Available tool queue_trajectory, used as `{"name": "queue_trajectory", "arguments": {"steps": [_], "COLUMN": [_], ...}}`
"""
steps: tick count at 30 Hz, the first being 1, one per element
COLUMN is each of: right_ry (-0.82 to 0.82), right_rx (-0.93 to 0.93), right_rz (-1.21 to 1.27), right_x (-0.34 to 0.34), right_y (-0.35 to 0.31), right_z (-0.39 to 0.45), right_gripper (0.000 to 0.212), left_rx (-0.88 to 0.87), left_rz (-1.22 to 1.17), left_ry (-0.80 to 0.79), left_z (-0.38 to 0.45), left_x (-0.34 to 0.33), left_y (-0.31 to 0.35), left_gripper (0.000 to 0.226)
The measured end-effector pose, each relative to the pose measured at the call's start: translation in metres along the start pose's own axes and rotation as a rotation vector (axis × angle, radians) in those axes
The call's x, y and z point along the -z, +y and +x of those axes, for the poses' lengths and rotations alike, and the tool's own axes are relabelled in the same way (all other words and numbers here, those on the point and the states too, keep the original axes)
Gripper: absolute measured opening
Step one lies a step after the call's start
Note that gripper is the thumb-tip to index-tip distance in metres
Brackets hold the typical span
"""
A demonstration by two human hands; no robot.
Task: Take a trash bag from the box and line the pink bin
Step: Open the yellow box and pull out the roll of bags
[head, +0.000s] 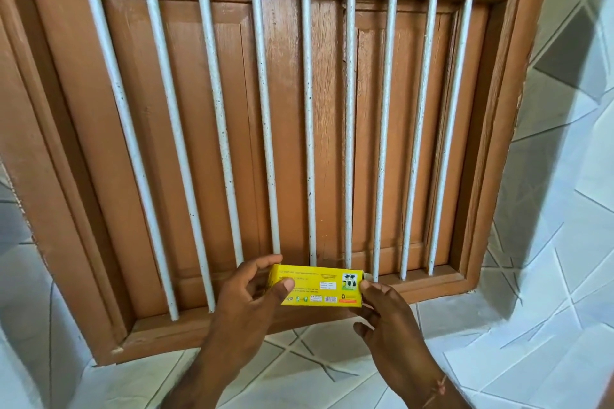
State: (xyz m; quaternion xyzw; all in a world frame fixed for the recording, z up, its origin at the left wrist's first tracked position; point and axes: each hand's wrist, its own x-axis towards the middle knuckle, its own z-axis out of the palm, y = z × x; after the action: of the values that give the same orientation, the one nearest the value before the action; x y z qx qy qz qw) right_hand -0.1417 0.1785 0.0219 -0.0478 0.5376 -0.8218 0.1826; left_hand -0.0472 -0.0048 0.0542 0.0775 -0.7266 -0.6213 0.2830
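Observation:
A small yellow trash bag box [320, 285] with printed text and a barcode is held level in front of the window. My left hand [247, 302] grips its left end, thumb on the front face and fingers over the top. My right hand [388, 319] holds its right end with the thumb tip at the end flap. The box looks closed and no bag shows. The pink bin is out of view.
A brown wooden window frame [491, 176] with closed shutters and several white vertical bars [309, 123] fills the view right behind the box. White tiled wall [548, 276] with grey diagonal lines surrounds it below and at the right.

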Motion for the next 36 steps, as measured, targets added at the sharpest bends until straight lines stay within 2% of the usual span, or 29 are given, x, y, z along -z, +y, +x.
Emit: {"name": "queue_trajectory", "arguments": {"steps": [4, 9, 13, 16, 19, 23, 25, 27, 29, 33, 36], "right_ry": [0.042, 0.16, 0.122, 0.054, 0.094, 0.016, -0.054, -0.112, -0.109, -0.099, -0.124], "right_rx": [-0.018, 0.169, 0.333, 0.367, 0.378, 0.215, 0.055, -0.134, -0.255, -0.369, -0.444], "right_rz": [0.059, -0.103, -0.186, -0.294, -0.437, -0.478, -0.34, -0.074, 0.11, 0.201, 0.237], "right_x": [-0.003, -0.01, -0.013, -0.013, -0.012, -0.009, -0.01, -0.013, -0.016, -0.025, -0.025], "right_y": [0.0, 0.005, 0.004, 0.004, 0.01, 0.013, 0.014, 0.017, 0.022, 0.034, 0.035], "right_z": [-0.001, -0.002, -0.003, 0.0, 0.006, 0.008, 0.008, 0.008, 0.01, 0.008, 0.009], "right_gripper": [0.025, 0.03, 0.023, 0.027, 0.03, 0.027, 0.032, 0.035, 0.035, 0.046, 0.053], "left_rx": [0.028, 0.041, 0.029, 0.021, 0.008, -0.015, -0.042, -0.111, -0.222, -0.357, -0.366], "left_rz": [-0.032, -0.024, -0.01, -0.011, 0.003, 0.058, 0.136, 0.272, 0.45, 0.677, 0.69], "left_ry": [-0.016, -0.011, 0.01, 0.049, 0.103, 0.134, 0.074, 0.009, -0.032, -0.11, -0.132], "left_z": [-0.001, -0.002, 0.002, 0.003, 0.003, 0.005, 0.006, 0.007, 0.006, 0.003, 0.003], "left_x": [0.002, 0.001, 0.006, 0.011, 0.012, 0.014, 0.016, 0.017, 0.015, 0.005, 0.003], "left_y": [-0.001, -0.003, -0.002, -0.002, -0.002, 0.003, 0.008, 0.015, 0.025, 0.046, 0.047], "left_gripper": [0.03, 0.03, 0.03, 0.029, 0.028, 0.025, 0.026, 0.033, 0.035, 0.033, 0.034]}}
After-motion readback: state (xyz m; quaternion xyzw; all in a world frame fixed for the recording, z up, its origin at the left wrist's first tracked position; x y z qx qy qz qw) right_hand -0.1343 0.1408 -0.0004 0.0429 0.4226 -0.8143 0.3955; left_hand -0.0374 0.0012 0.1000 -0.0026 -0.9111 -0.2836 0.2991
